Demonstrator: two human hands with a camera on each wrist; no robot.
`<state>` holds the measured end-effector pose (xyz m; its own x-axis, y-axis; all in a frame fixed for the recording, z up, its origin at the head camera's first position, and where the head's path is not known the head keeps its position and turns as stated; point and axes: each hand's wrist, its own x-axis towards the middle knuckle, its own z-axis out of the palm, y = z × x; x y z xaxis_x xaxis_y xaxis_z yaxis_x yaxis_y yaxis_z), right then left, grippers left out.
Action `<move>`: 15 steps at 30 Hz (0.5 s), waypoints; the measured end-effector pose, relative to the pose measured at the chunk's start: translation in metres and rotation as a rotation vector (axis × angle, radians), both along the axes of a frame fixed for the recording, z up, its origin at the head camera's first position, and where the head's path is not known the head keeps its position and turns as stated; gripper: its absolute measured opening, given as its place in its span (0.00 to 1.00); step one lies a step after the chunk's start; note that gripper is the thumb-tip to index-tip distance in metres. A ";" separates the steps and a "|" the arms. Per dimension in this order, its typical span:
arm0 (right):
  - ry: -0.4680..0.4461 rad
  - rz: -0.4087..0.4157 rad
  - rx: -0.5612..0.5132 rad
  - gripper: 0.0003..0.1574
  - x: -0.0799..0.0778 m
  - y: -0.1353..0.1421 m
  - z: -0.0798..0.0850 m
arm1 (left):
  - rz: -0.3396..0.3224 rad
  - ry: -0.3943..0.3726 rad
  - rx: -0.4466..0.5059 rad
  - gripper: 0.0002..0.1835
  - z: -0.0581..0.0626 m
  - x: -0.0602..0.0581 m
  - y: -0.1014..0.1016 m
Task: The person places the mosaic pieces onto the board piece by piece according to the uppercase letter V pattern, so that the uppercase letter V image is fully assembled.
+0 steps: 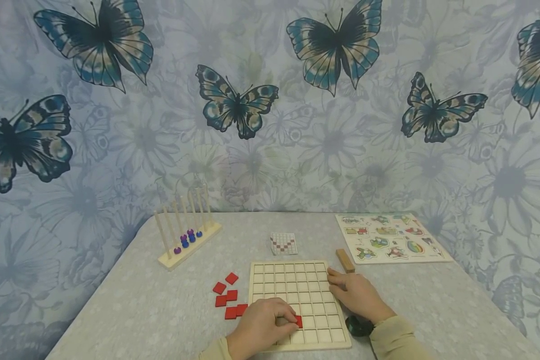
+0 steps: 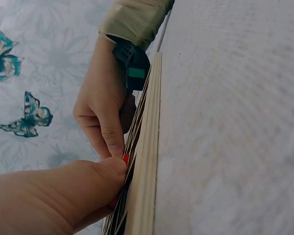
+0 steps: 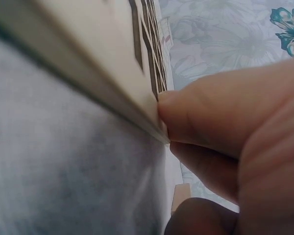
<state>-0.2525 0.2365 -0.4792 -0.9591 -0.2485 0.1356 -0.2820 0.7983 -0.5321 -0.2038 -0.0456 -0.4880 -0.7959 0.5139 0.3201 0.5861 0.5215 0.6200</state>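
Note:
Between thumb and fingers, my left hand (image 1: 263,324) pinches a red square tile (image 1: 299,321) over a lower cell of the wooden grid board (image 1: 297,345). In the left wrist view, the left thumb (image 2: 100,178) partly covers the tile (image 2: 126,157), low against the board's surface. My right hand (image 1: 359,295) grips the board's right edge near its upper corner. Up close in the right wrist view, a fingertip of the right hand (image 3: 210,110) presses on the rim, with other fingers below it.
Several loose red tiles (image 1: 231,295) lie left of the board. Behind it sits a small pattern card (image 1: 284,243). A pegged stand (image 1: 191,246) with purple and blue beads is at back left. To the right are a wooden block (image 1: 345,260) and a picture board (image 1: 391,237).

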 end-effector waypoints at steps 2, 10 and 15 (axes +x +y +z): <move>0.004 0.000 0.002 0.22 0.000 0.000 0.000 | 0.002 -0.006 -0.003 0.02 0.000 0.000 0.000; 0.005 -0.004 0.006 0.22 0.000 0.000 -0.001 | 0.012 -0.026 -0.009 0.02 0.001 0.000 0.000; -0.002 -0.014 0.000 0.22 0.001 -0.001 0.000 | 0.000 -0.014 -0.003 0.02 0.000 0.000 0.000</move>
